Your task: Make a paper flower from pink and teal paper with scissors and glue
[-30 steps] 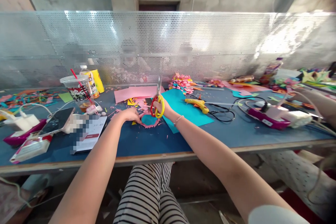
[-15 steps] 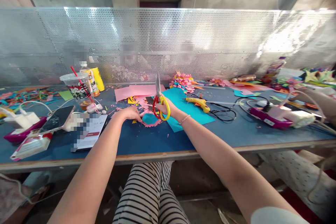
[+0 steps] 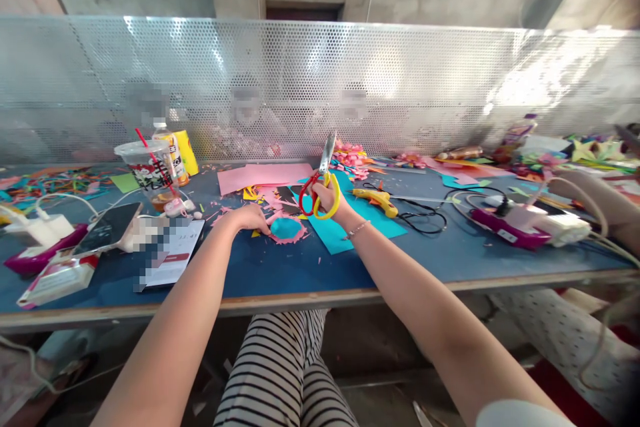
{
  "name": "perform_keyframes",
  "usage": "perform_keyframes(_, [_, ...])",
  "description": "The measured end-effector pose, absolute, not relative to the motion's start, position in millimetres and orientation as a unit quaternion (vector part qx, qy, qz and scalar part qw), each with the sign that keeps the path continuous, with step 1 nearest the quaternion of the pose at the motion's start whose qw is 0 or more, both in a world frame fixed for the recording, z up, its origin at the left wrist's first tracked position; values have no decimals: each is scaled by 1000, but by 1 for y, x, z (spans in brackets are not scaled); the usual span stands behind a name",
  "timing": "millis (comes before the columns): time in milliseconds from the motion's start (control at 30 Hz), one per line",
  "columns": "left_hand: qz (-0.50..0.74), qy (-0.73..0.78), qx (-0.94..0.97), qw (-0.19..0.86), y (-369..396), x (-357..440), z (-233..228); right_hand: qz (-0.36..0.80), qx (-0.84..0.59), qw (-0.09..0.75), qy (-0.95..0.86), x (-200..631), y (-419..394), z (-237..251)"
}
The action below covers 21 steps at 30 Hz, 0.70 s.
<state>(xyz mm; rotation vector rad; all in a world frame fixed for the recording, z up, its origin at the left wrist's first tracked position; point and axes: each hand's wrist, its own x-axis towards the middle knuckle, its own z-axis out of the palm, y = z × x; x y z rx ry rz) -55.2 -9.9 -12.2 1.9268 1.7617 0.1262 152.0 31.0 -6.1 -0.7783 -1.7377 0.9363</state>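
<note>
My right hand (image 3: 327, 199) is closed on scissors (image 3: 320, 190) with one red and one yellow handle, their blades pointing up and away. Beneath it lies a blue sheet of paper (image 3: 357, 210). My left hand (image 3: 250, 217) pinches the left edge of a pink, jagged-edged paper piece (image 3: 286, 240) with a blue centre, low over the tabletop. Pink and yellow scraps (image 3: 265, 196) surround it. Behind the left hand lies a pink sheet (image 3: 263, 177). A cluster of pink paper loops (image 3: 350, 157) sits beyond the scissors.
A yellow glue gun (image 3: 377, 200) with a black cord lies to the right, near a magenta power strip (image 3: 510, 227). On the left are a plastic cup (image 3: 153, 170), a bottle (image 3: 173, 153) and phones (image 3: 180, 247). Another person's arm (image 3: 595, 193) reaches in from the right. A perforated metal screen (image 3: 300, 80) borders the back.
My right hand has moved to the right with the scissors, away from the pink and blue piece, and the blades now tilt right. My left hand stays at the piece's edge.
</note>
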Motion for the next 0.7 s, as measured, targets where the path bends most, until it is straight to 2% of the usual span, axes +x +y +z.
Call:
perform_keyframes(100, [54,650,705,279,-9,-55,-14,411,-305,467,-721,145,24,-9])
perform_keyframes(300, [59,655,703,271,-5,-56,-18,260,-308,359,-842,131,18,-24])
perform_keyframes(433, [59,649,711,264,-3,-57,-19,221,-273,325,-878,134,9,-18])
perform_keyframes(500, [60,639,721,262,-3,-57,-19,223,-265,343,-873,137,6,-14])
perform_keyframes(633, [64,640,716,272,-5,-57,-18,291,-274,450,-798,136,4,-10])
perform_keyframes(700, [66,650,702,283,-6,-56,-18,330,-275,448,-784,134,6,-11])
